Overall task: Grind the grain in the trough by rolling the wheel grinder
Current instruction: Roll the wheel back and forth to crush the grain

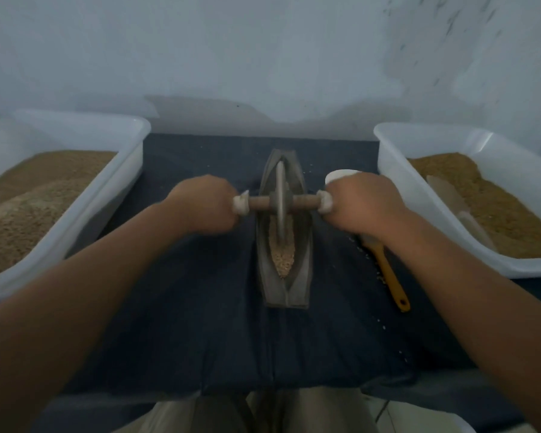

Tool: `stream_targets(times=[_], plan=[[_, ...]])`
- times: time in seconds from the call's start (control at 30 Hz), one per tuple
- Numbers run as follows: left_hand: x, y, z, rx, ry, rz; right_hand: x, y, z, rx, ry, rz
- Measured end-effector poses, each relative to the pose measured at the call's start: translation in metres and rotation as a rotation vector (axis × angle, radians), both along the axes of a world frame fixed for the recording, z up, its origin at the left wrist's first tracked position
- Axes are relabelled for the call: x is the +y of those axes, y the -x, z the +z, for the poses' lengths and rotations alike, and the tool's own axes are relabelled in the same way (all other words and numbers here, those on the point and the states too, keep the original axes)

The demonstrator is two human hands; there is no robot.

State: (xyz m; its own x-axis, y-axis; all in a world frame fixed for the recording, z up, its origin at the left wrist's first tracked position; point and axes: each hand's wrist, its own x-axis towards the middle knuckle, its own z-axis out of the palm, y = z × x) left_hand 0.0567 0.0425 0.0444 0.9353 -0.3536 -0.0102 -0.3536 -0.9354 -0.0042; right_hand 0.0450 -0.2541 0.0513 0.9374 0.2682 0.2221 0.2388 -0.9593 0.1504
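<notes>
A narrow, boat-shaped grey trough (303, 267) lies lengthwise on the dark cloth in the middle. Pale crushed grain (283, 260) fills its near half. The wheel grinder (280, 195), a thin grey disc on a wooden axle, stands upright in the trough's groove, about midway along it. My left hand (205, 204) is closed around the axle's left end, which is wrapped in white. My right hand (361, 206) is closed around the wrapped right end. Both forearms stretch forward from the bottom corners.
A white tub of brown grain (132, 170) stands at the left, another white tub (397, 170) at the right with a pale scoop (450, 195) lying in it. A yellow-handled brush (389, 276) lies right of the trough. A white cup (338, 175) shows behind my right hand. Loose grains dot the cloth (200, 323).
</notes>
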Motion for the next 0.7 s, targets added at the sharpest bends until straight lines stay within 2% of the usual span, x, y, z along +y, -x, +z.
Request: stream_targets(times=[0.07, 0.17, 0.27, 0.47, 0.57, 0.7], plan=[[0.014, 0.027, -0.007, -0.027, -0.019, -0.068, -0.015, 0.033, -0.001, 0.050, -0.059, 0.100], [0.021, 0.043, -0.014, -0.136, -0.017, -0.116, -0.030, 0.065, -0.009, 0.095, -0.116, 0.111], [0.011, 0.023, -0.014, -0.170, -0.034, -0.040, -0.020, 0.037, -0.012, 0.071, -0.066, 0.021], [-0.009, -0.038, -0.010, -0.153, 0.054, 0.174, -0.002, -0.045, 0.009, -0.016, 0.014, -0.084], [-0.003, -0.022, -0.020, -0.131, 0.076, 0.134, -0.006, -0.027, 0.001, -0.049, 0.008, -0.037], [0.020, 0.024, -0.025, -0.201, 0.023, -0.006, -0.026, 0.033, -0.020, -0.033, -0.099, 0.072]])
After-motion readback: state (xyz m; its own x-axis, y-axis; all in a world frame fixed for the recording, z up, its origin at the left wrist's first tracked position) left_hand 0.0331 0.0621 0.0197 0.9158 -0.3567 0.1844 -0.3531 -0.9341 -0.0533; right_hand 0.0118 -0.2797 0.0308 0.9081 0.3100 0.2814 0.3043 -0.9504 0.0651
